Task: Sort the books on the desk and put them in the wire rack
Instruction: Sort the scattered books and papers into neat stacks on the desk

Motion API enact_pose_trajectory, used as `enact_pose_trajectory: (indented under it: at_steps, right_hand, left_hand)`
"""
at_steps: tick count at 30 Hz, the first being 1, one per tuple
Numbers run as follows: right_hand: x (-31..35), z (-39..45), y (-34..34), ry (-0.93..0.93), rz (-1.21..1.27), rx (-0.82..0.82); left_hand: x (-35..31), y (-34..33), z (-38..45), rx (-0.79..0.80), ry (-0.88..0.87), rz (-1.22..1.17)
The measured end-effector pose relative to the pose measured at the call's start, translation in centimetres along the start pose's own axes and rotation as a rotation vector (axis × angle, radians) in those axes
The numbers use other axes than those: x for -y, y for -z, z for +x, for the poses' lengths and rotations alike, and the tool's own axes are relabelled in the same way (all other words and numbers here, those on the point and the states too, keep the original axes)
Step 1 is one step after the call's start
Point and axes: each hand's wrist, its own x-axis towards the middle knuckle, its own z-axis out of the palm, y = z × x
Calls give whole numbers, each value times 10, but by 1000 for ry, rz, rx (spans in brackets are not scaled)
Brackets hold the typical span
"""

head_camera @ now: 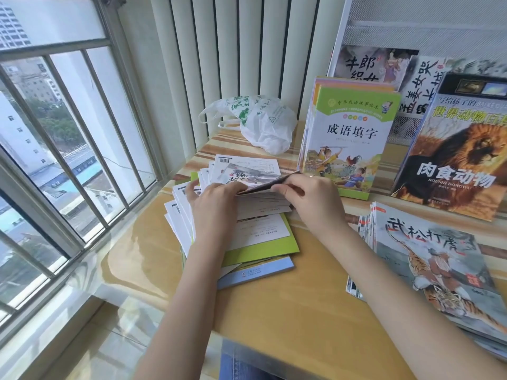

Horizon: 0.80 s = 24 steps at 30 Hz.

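A fanned pile of thin books point(255, 234) lies face down on the wooden desk point(288, 311), with green and blue covers at its bottom. My left hand point(212, 204) and my right hand point(312, 196) both pinch one thin picture book point(263, 185), lifted at an angle off the pile's top. A white wire mesh rack point(425, 26) stands at the back right with picture books point(365, 67) inside it.
A green-topped set of books point(348, 138) and a lion-cover book point(455, 160) stand upright against the rack. A stack with a tiger cover point(433, 264) lies at the right. A white plastic bag point(263, 119) sits at the back; a barred window point(68, 133) is left.
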Motion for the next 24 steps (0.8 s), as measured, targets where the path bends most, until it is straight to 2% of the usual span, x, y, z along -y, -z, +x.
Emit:
enact_pose_trajectory:
  at_steps: [2,5,6,7,10,13,14,16,18,20,22,23,24]
  right_hand:
    - [6,-7,13,-322,342,0]
    - [4,-13,41,-984,1267,4]
    - [0,-14,50,-1120,1430,20]
    - [-5,-14,57,-1202,1489,57]
    - [-15,-16,60,-1233,1387,122]
    - [-21,-17,58,-1192,1277,204]
    - [-21,-18,59,-1180,1254,206]
    - [-22,-19,64,-1154,1233,105]
    - [-26,-21,70,-1122,1240,-98]
    - [-25,-27,78,-1088,1215,-310]
    - [-28,-34,85,-1040,1181,-437]
    - [-28,-38,88,-995,1159,-439]
    - [-26,-42,92,-956,1134,-415]
  left_hand:
    - [3,0,0,-85,-9,-85]
    - [6,5,-3,-175,-68,-235]
    - [6,7,-3,-193,-107,-272]
    - [5,9,-4,-211,-160,-298]
    - [-1,17,-5,-217,-285,-417]
    - [-9,27,-1,-139,-357,-549]
    - [-11,28,0,-121,-377,-553]
    - [-18,24,1,-113,-347,-513]
    - [-28,20,-4,-71,-162,-640]
    - [-47,25,-10,78,257,-1171]
    - [-73,29,-13,306,641,-1680]
    - [-87,29,-16,397,678,-1732]
    - [-101,27,-19,446,634,-1704]
